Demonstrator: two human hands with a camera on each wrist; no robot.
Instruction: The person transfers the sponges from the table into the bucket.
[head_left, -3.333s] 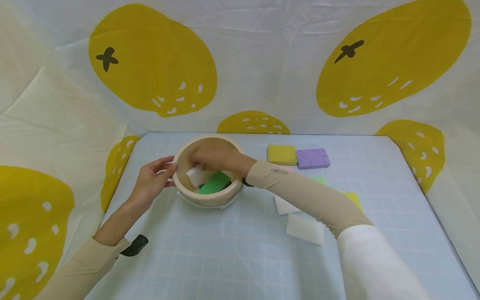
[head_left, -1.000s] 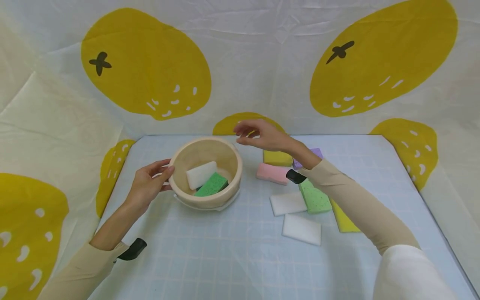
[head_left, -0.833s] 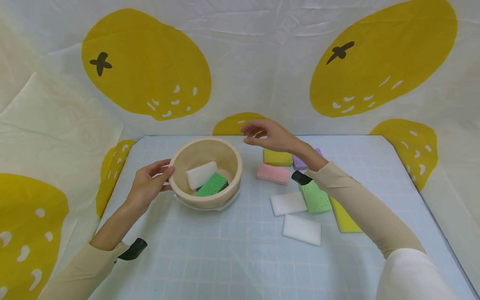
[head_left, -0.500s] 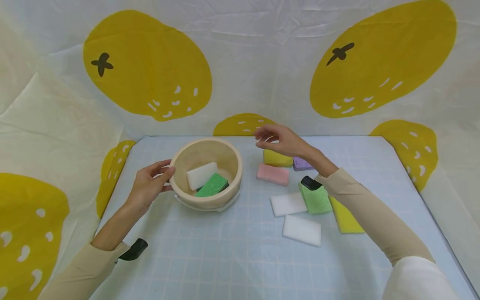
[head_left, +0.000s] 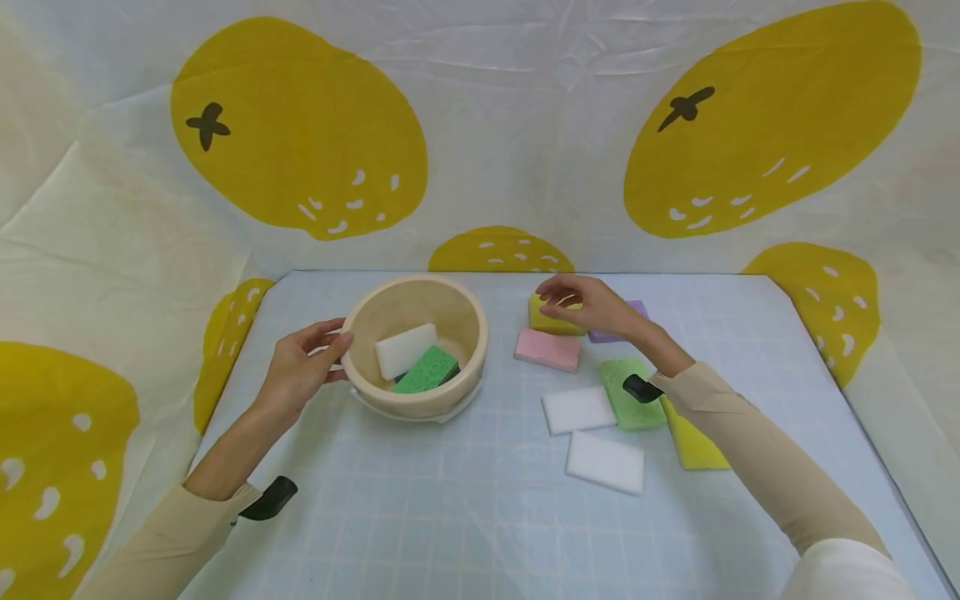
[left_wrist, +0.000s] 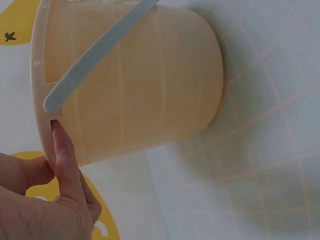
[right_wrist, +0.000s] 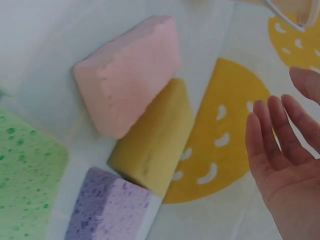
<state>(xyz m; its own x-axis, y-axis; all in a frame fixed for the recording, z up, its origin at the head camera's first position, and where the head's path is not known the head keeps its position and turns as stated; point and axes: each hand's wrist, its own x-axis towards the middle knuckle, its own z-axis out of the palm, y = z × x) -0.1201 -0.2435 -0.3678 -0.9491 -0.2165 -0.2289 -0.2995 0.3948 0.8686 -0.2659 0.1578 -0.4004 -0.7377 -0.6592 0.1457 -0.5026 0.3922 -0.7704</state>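
Observation:
My left hand [head_left: 296, 371] pinches the left rim of a cream bucket [head_left: 411, 406], thumb on top and fingers outside below the rim. Inside the bucket lie a white sponge [head_left: 405, 350] and a green sponge [head_left: 426, 372]; a dark edge shows under the green one. In the left wrist view the bucket's grey handle [left_wrist: 102, 55] hangs against its outer wall. My right hand [head_left: 592, 305] holds nothing, fingers loosely bent, above a yellow sponge [head_left: 546, 323]. Close by are a pink sponge [head_left: 547, 350] and a purple sponge [right_wrist: 120, 210], partly covered by my hand in the head view.
Nearer to me on the gridded cloth [head_left: 420, 517] lie two white sponges [head_left: 577, 410], a light green sponge [head_left: 628, 375] and a flat yellow one [head_left: 693, 442], partly under my right forearm. A printed fabric screen [head_left: 525, 125] stands behind and at the sides.
My right hand has left the bucket's inside without the white sponge, which now lies in it. It has moved right and down over the yellow sponge. The left hand keeps its hold.

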